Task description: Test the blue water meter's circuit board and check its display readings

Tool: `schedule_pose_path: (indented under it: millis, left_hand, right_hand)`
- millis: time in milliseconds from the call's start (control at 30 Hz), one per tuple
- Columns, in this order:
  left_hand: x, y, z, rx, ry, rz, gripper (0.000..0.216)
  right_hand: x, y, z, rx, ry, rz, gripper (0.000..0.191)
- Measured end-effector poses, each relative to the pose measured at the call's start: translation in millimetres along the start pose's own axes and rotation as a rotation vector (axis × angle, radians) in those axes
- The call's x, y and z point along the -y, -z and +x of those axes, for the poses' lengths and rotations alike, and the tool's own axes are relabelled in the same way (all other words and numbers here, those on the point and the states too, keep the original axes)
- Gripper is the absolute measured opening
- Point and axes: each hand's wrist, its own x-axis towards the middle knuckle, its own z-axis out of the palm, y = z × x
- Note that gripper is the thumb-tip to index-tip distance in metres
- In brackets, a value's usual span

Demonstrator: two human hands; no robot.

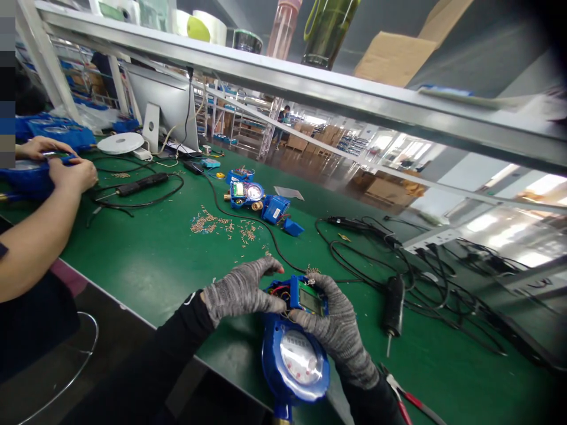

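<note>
A blue water meter with a round clear dial stands at the table's near edge. At its top is a blue electronics housing with red and dark wires and a display module with a grey screen. My right hand, in a grey knit glove, grips the display module, thumb in front and fingers behind. My left hand, gloved alike, holds the housing's left side, its thumb by the wires and its index finger reaching over the far edge. The gloves partly hide the wiring.
Loose screws lie scattered mid-table beyond my hands, near another blue meter. To the right are a black electric screwdriver, tangled cables and red-handled pliers. A co-worker's hands handle a blue meter at left. A shelf crosses overhead.
</note>
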Motion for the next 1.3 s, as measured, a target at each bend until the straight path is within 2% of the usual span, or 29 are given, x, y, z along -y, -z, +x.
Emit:
schedule_pose_path:
  millis: [67,133,200,267,400,633,700,933,1133,1300]
  left_hand:
    - [1.4,5.6,-15.2,-0.197,-0.138,-0.014,0.043]
    - [0.1,0.6,-31.3,-0.335,-0.302,0.117,0.019]
    - [-2.5,-12.3,-45.0,-0.309,-0.421,0.268,0.008]
    - [-4.1,-27.7,-54.0,-0.269,-0.465,0.381,0.014]
    - [-2.8,-47.8,-59.2,-0.296,-0.456,0.548,0.020]
    - [-13.3,-52.1,-60.4,-0.231,-0.460,0.639,0.022]
    - [-14.9,-58.2,-61.7,-0.267,-0.424,0.665,0.023]
    - [-12.4,-80.9,-63.3,-0.510,-0.378,0.762,0.027]
    - [-20.3,-82.6,-58.0,-0.600,-0.373,0.788,0.035]
    - [-12.5,-80.6,-59.7,-0.620,-0.401,0.725,0.033]
  right_hand:
    - [-1.4,1.0,-0.4,0.004,-0.019,0.009,0.068]
    - [-0.4,1.6,-0.2,-0.004,-0.023,0.022,0.069]
    - [2.8,1.8,0.9,-0.009,-0.014,0.030,0.066]
    - [6.9,1.7,2.5,-0.017,0.004,0.040,0.062]
    - [11.8,1.2,4.2,-0.018,0.017,0.025,0.058]
    - [9.5,0.4,1.4,-0.020,0.001,0.007,0.058]
    - [9.9,0.3,1.2,-0.029,-0.011,0.005,0.060]
    - [12.7,-2.0,1.0,-0.030,-0.034,0.029,0.064]
    - [11.8,-3.9,-1.4,-0.038,-0.036,-0.007,0.065]
    - [15.8,-2.3,-3.2,-0.080,-0.049,-0.063,0.065]
